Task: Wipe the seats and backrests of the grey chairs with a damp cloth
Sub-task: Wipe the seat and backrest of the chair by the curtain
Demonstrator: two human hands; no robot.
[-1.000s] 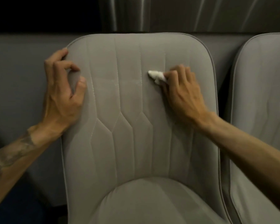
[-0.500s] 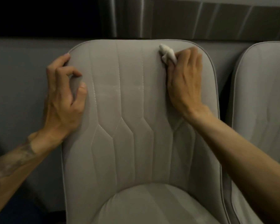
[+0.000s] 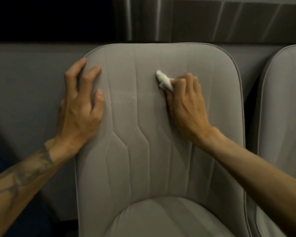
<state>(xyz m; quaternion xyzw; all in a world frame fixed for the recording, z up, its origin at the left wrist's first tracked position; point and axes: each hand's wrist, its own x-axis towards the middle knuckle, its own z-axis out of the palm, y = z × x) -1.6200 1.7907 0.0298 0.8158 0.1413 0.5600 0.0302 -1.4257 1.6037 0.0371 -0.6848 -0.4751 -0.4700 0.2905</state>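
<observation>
A grey padded chair fills the middle of the view; its stitched backrest (image 3: 143,151) stands upright and the rounded seat (image 3: 169,218) shows at the bottom. My right hand (image 3: 186,101) presses a small bunched white cloth (image 3: 164,81) against the upper middle of the backrest, with the cloth poking out past the fingertips. My left hand (image 3: 82,103) rests on the backrest's upper left edge, fingers spread and curled over the piping, holding nothing.
A second grey chair (image 3: 284,117) stands close on the right, cut off by the frame. A grey wall panel (image 3: 29,100) runs behind both chairs, with a brushed metal strip (image 3: 212,19) above it. Dark floor shows at lower left.
My right hand slid the cloth up to the backrest's top edge, then back down and leftward to the upper middle. My left hand's fingers spread flatter on the left edge.
</observation>
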